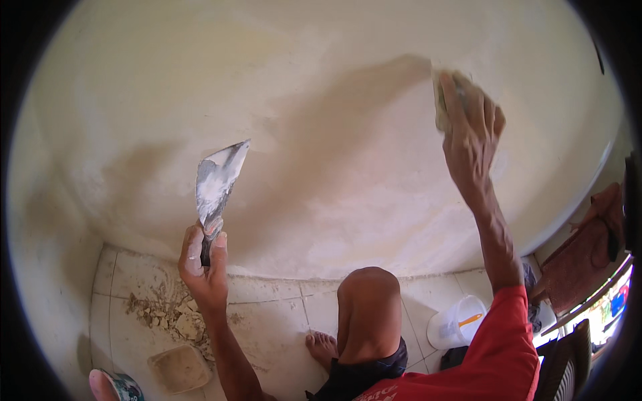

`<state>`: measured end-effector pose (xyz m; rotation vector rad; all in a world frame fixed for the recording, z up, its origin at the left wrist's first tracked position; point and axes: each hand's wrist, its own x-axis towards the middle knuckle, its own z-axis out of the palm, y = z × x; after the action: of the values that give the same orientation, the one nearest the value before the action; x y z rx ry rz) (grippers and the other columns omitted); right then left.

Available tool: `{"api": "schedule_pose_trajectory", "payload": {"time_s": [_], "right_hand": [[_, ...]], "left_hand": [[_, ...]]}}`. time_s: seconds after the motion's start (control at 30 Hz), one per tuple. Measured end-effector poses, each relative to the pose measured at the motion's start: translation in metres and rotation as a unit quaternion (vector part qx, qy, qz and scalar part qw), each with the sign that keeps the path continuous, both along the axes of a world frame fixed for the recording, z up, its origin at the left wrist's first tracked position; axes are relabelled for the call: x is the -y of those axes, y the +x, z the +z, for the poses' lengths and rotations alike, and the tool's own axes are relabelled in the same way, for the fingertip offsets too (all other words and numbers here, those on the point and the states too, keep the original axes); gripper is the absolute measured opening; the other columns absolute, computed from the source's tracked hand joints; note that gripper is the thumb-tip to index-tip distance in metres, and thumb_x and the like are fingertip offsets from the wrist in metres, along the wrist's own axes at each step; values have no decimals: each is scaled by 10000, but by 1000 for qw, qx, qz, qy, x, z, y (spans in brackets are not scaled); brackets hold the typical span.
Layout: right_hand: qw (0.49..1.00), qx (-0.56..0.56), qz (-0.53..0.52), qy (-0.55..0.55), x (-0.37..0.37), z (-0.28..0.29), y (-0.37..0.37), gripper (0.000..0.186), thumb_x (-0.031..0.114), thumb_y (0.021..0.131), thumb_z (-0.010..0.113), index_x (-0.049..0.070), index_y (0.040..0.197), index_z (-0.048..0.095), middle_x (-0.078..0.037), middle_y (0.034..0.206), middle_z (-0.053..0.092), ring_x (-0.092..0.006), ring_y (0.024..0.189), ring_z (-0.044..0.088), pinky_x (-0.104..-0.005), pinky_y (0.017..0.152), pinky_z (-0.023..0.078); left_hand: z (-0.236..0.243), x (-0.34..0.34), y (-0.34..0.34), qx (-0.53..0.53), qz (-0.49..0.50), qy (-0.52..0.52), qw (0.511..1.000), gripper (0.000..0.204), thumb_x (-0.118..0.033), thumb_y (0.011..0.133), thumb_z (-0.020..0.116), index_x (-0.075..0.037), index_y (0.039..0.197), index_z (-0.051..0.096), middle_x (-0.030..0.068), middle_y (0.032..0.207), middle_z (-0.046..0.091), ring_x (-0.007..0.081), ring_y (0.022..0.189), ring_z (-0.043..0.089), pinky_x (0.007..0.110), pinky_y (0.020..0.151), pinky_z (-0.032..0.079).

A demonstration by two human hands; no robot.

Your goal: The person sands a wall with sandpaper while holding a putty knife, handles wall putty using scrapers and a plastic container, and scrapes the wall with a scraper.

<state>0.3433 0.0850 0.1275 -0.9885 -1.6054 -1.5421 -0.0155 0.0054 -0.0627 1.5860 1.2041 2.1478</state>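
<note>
My left hand (204, 264) grips the dark handle of a putty knife (221, 177), its broad blade raised and smeared with white paste. My right hand (471, 130) reaches high on the right, its fingers closed on a pale, flat scraper or pad (441, 100) held at the pale wall (334, 160). My fingers cover much of that object, so its exact kind is unclear. The wall shows uneven white patches and shadows from my arms.
Plaster rubble (184, 317), a square plastic tub (179, 369) and a pink-topped container (110, 387) lie at lower left on the tiled floor (301, 314). A white bucket (448, 327) with an orange-handled tool stands at lower right, near reddish cloths (572, 267) and dark chair-like furniture (562, 364).
</note>
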Motion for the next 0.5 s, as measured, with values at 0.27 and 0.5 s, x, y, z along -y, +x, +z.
{"api": "schedule_pose_trajectory", "payload": {"time_s": [0.27,0.5], "right_hand": [[992,84,39,-89,-14,-52,-29,501,74,829,646,187,1316,621,-52,1343,576,-250,1215,528,-476,1004,341],[995,58,18,-73,12,-30,24,524,89,817,667,170,1331,607,-31,1327,583,-207,1228,514,-459,1013,306]], "left_hand": [[13,0,9,-12,-29,14,999,243,15,908,613,66,1145,607,42,943,566,108,839,505,230,746,421],[10,-1,3,-3,-14,-22,1000,227,15,913,600,70,1134,602,59,956,577,120,834,513,237,739,428]]}}
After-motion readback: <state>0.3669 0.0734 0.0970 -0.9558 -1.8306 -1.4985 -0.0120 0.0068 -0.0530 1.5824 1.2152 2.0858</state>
